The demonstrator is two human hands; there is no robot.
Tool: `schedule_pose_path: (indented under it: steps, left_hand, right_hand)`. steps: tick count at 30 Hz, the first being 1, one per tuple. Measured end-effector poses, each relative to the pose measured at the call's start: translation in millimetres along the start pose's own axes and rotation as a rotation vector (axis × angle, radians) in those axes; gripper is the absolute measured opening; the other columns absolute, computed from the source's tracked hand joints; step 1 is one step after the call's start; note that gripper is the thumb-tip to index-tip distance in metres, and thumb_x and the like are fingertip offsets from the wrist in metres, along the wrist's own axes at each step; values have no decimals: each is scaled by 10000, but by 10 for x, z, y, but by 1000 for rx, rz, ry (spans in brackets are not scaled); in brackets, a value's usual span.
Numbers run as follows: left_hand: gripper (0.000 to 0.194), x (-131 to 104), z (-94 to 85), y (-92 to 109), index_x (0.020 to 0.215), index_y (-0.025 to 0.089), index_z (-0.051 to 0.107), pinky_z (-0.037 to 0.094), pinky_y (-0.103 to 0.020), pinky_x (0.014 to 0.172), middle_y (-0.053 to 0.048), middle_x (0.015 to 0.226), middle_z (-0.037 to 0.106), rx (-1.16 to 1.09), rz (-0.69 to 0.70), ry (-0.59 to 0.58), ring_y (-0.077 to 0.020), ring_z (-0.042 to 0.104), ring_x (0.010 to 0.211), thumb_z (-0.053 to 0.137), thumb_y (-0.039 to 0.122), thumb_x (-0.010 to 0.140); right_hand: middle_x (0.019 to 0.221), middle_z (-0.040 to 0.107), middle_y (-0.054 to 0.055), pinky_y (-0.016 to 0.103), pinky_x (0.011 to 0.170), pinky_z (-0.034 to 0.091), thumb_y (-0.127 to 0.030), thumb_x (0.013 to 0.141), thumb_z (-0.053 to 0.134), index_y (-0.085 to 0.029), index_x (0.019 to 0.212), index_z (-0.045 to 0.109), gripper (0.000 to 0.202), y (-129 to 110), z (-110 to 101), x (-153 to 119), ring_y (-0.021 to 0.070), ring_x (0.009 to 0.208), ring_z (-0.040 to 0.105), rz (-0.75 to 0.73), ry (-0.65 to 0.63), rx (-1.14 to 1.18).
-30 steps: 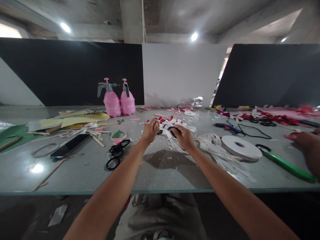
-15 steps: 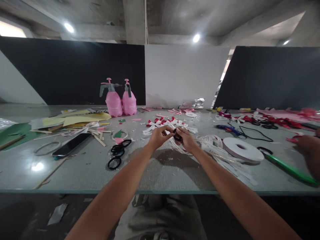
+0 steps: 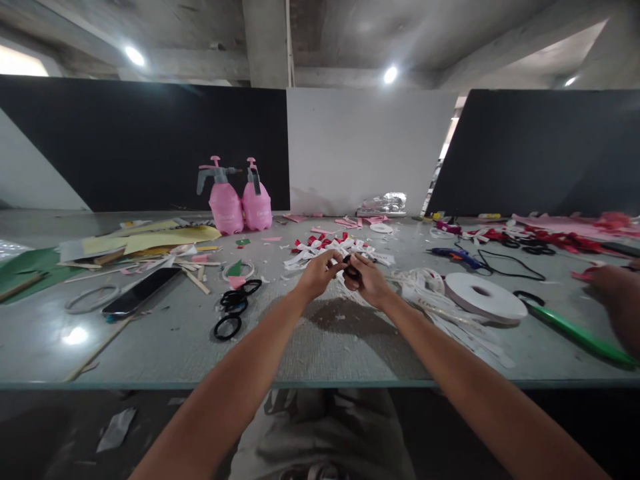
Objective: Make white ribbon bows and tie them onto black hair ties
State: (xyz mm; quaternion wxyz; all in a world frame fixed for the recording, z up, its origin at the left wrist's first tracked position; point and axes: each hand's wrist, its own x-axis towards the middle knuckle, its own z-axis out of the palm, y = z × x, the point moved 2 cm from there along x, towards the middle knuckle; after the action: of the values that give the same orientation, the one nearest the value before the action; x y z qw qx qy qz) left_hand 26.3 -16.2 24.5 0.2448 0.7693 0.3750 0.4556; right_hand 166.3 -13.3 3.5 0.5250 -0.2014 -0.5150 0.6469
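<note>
Over the middle of the table, my right hand [image 3: 371, 280] grips a black hair tie [image 3: 353, 272] between thumb and fingers. My left hand [image 3: 318, 275] meets it from the other side, its thumb and fingertips pinched at the tie's edge. Just behind both hands lies a pile of white and red ribbon bows [image 3: 325, 245]. Several more black hair ties [image 3: 229, 327] rest on the table to the left. Loose white ribbon [image 3: 420, 283] and a ribbon roll [image 3: 483, 299] lie right of my right hand.
Two pink spray bottles [image 3: 226, 208] stand at the back. A phone [image 3: 143, 292] and paper scraps lie left. On the right are a blue glue gun [image 3: 457, 257] with its cord, a long green object [image 3: 583, 333] and another person's hand [image 3: 617, 303]. The table's front edge [image 3: 350, 384] is near me.
My hands have drawn slightly closer around the black hair tie, and the tie has turned a little in the fingers. The view has shifted slightly.
</note>
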Motion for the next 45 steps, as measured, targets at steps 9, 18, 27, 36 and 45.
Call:
schedule_pose_path:
  steps: [9, 18, 27, 36, 45]
  left_hand:
    - [281, -35, 24, 3, 884, 188, 570, 383, -207, 573, 49, 585, 518, 90, 3, 80, -101, 518, 557, 495, 459, 879]
    - [367, -43, 23, 57, 1077, 198, 631, 430, -205, 605, -25, 907, 673, 11, 37, 114, -86, 542, 618, 564, 471, 841]
    - [332, -56, -17, 94, 1053, 217, 662, 419, -208, 608, -20, 902, 674, 92, 77, 76, -92, 514, 618, 595, 448, 824]
    - [327, -34, -27, 59, 934, 188, 663, 412, -214, 612, -16, 840, 663, 87, 65, 83, -102, 534, 636, 562, 483, 839]
    - [262, -16, 21, 15, 928, 188, 562, 397, -227, 595, 16, 709, 580, 201, 46, 11, -117, 534, 616, 488, 435, 884]
  right_hand:
    - [548, 299, -88, 192, 389, 227, -442, 820, 598, -216, 700, 357, 351, -201, -155, 20, 58, 396, 225, -92, 130, 95]
    - [522, 384, -76, 206, 390, 225, -437, 783, 644, -207, 725, 443, 311, -100, -59, 3, 61, 386, 282, 48, -20, 25]
    - [497, 420, -68, 207, 377, 262, -436, 770, 662, -196, 733, 500, 292, -117, -88, -6, 59, 368, 306, -3, -5, -87]
    - [476, 387, -75, 196, 344, 249, -453, 744, 691, -194, 665, 472, 348, -74, -83, 14, 54, 356, 313, -31, 42, -102]
    - [475, 371, -80, 192, 329, 265, -483, 748, 677, -197, 674, 482, 353, -26, -54, 41, 56, 353, 314, -65, 66, -159]
